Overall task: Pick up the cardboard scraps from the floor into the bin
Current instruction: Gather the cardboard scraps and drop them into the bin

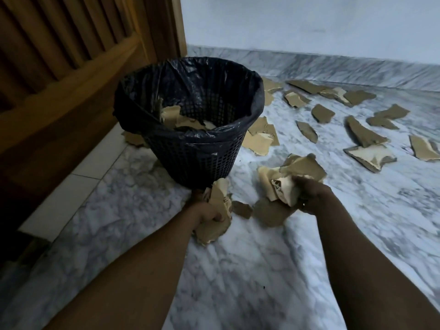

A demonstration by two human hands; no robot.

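Both forearms reach in from 6 o'clock over grey-veined marble floor (262, 270). Left hand (207, 211) and right hand (309, 194) each grip scraps (292, 179). Bin (190, 129) sits at 11, more loose pieces (366, 136) toward 2, wooden door (71, 55) at 10.

We found the bin (190, 129) left of the scattered scraps (366, 136) on the floor (250, 270), a door (59, 67) to its left, and a wall (309, 25) behind.
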